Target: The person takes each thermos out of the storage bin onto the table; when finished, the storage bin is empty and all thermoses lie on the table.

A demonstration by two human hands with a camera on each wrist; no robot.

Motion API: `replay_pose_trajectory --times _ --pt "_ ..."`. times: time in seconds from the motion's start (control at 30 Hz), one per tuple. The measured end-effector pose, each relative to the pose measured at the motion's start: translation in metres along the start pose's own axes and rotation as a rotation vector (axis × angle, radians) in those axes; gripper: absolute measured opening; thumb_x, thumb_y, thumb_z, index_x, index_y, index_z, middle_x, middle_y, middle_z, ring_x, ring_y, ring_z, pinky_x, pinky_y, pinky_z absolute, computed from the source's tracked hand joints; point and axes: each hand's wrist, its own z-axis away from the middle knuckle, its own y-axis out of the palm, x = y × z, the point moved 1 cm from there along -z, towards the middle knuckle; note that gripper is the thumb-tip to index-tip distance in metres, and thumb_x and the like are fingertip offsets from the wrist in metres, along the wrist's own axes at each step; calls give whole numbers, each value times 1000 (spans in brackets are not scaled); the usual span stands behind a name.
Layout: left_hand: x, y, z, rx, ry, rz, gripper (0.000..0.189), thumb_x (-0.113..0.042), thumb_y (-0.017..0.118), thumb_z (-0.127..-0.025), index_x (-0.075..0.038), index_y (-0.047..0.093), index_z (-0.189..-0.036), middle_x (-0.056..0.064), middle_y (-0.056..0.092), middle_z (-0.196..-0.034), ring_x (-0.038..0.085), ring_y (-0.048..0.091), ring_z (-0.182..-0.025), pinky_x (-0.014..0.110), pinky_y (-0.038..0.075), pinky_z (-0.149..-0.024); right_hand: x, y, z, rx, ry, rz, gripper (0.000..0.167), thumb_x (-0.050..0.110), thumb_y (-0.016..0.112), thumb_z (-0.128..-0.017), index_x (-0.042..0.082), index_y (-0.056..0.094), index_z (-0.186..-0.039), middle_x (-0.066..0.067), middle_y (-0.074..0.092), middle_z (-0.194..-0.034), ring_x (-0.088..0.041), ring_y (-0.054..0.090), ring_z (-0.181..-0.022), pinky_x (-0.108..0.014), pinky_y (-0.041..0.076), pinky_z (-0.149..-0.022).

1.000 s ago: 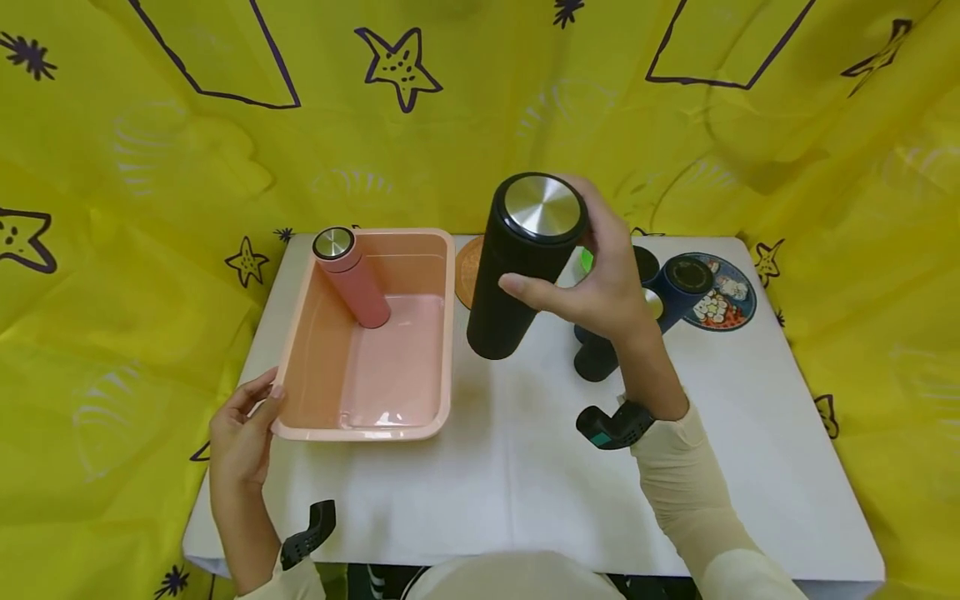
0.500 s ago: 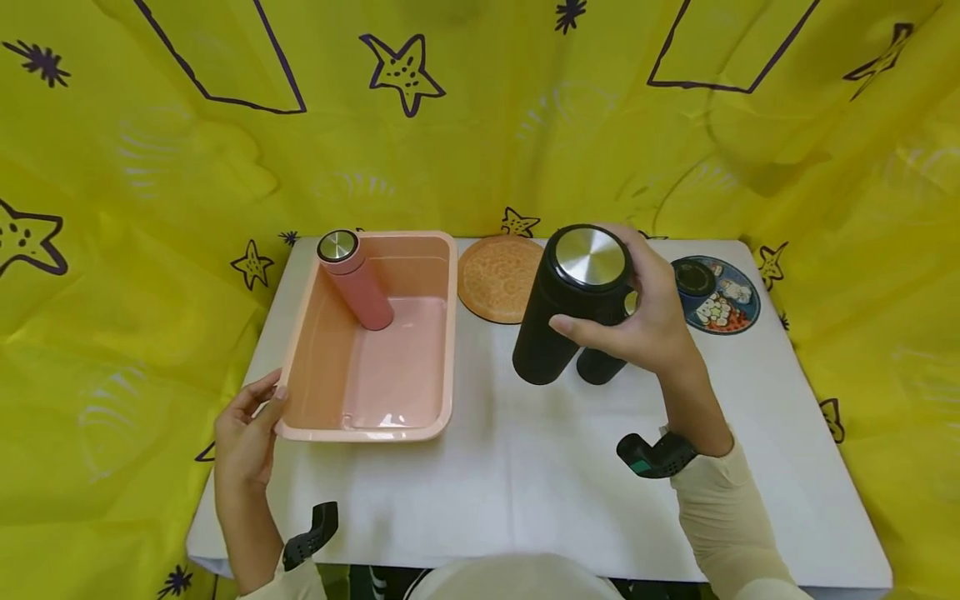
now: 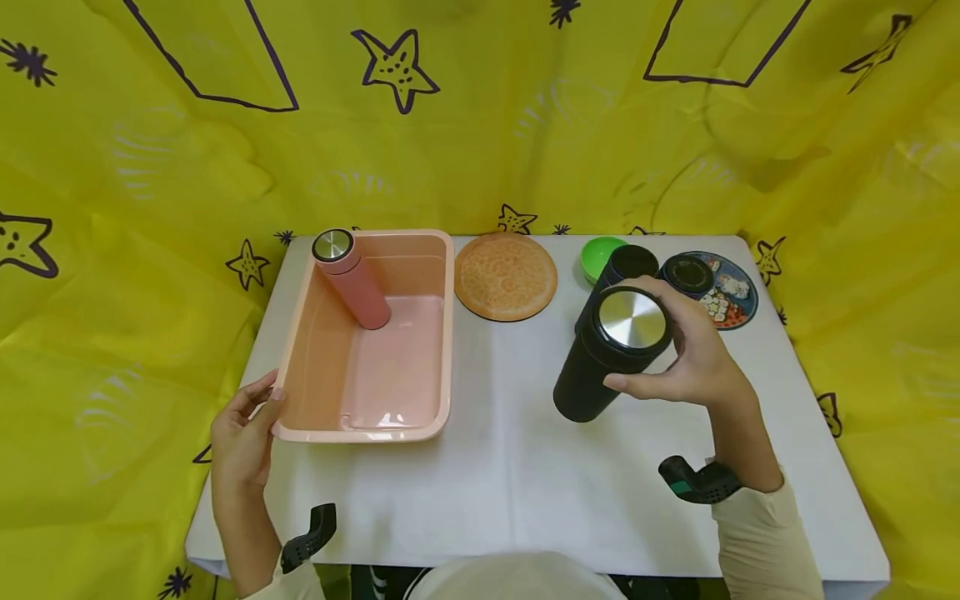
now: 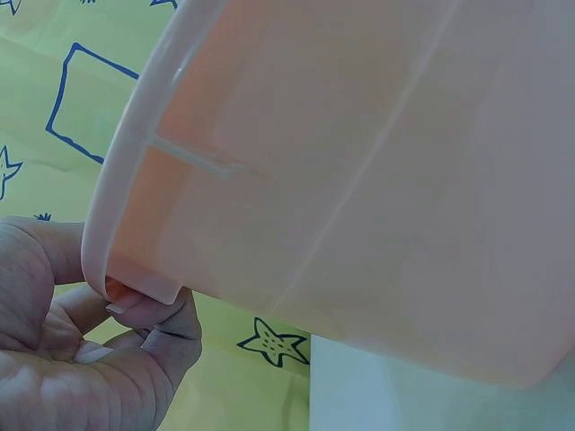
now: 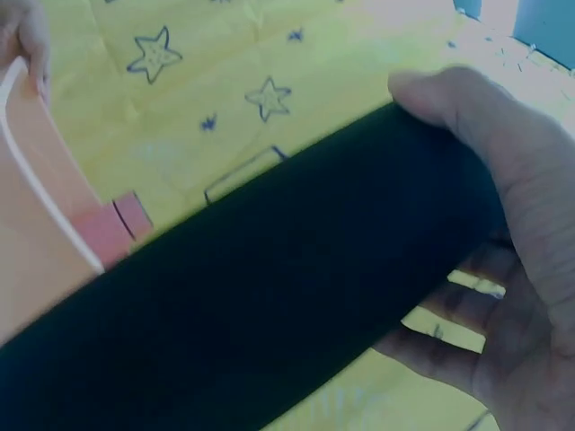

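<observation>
My right hand [image 3: 693,354] grips a large black thermos flask [image 3: 588,375] with a shiny silver lid top, near its upper end. The flask leans, held over the right half of the table. In the right wrist view my thumb and fingers wrap round the dark flask [image 5: 269,260]. At the left, my left hand [image 3: 243,437] holds the rim of a pink plastic basin [image 3: 393,375] at its near left corner. Fingers curl under that rim in the left wrist view. A slim pink thermos flask [image 3: 360,292] stands inside the basin, at its far left.
Two dark bottles [image 3: 632,260] stand behind the black flask, partly hidden by it and my hand. A green bowl [image 3: 597,257], a brown round mat [image 3: 506,277] and a round food-printed mat [image 3: 731,304] lie along the back of the white table [image 3: 510,492].
My right hand has carried the black thermos flask rightward, lower and nearer to me, uncovering the brown mat and green bowl. My left hand and the basin stay put.
</observation>
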Motion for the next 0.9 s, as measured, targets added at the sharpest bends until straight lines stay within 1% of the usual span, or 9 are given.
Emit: replay_pose_trajectory --times 0.1,0.23,0.3,0.4,0.5,0.57,0.67,0.8,0.9 --pt "0 0 1 3 -1 -2 37 -5 67 -90 -5 63 -127 1 56 -103 9 65 -89 19 58 -72 -1 -7 12 20 -2 -28 87 30 89 -68 -23 45 -121 -4 62 -123 -15 58 -110 -23 46 -98" --pt "0 0 1 3 -1 -6 37 -6 68 -90 -5 63 -126 1 57 -102 9 65 -88 19 58 -72 -2 -18 26 15 18 1 88 30 90 -68 -23 46 -121 -2 61 -126 -14 57 -113 -21 44 -100" --pt "0 0 1 -2 -2 -4 36 -5 68 -90 -5 64 -126 1 57 -102 9 65 -88 19 58 -72 -2 -24 31 -1 23 27 87 31 90 -67 -23 47 -120 -2 62 -124 -14 56 -113 -20 44 -98" --pt "-1 -1 0 -4 -5 -1 35 -5 68 -90 -5 64 -125 1 57 -102 9 66 -87 19 58 -72 -2 -35 40 -30 34 41 86 27 92 -66 -24 47 -119 -2 63 -123 -14 56 -111 -19 45 -95" --pt "-1 0 0 -4 -9 -7 36 -5 68 -90 -5 64 -126 1 56 -103 9 66 -88 19 58 -72 -1 -47 52 -64 69 59 88 21 94 -62 -23 47 -122 -3 62 -123 -15 54 -111 -18 45 -94" --pt "-2 0 -1 -4 -10 -13 37 -6 68 -90 -5 63 -127 1 56 -104 9 66 -88 19 58 -72 1 -56 61 -88 112 108 91 18 95 -60 -23 47 -125 -2 61 -124 -14 53 -113 -17 44 -97" --pt "-2 1 -1 -13 -16 -24 38 -7 68 -90 -5 63 -127 1 56 -104 9 66 -88 19 58 -72 2 -66 72 -134 182 166 91 3 95 -53 -22 47 -126 -2 61 -123 -13 54 -110 -16 44 -96" --pt "-2 2 0 -23 -17 -29 38 -7 68 -90 -5 63 -128 1 57 -103 8 66 -87 19 58 -71 1 -77 81 -201 262 250 91 -18 87 -46 -20 47 -127 1 61 -117 -10 58 -100 -13 47 -89" --pt "-1 2 0 -29 -11 -24 38 -6 69 -90 -4 63 -127 1 58 -102 9 66 -86 20 58 -70 -2 -82 85 -237 313 339 91 -25 81 -44 -16 50 -129 5 60 -115 -7 58 -97 -10 47 -87"
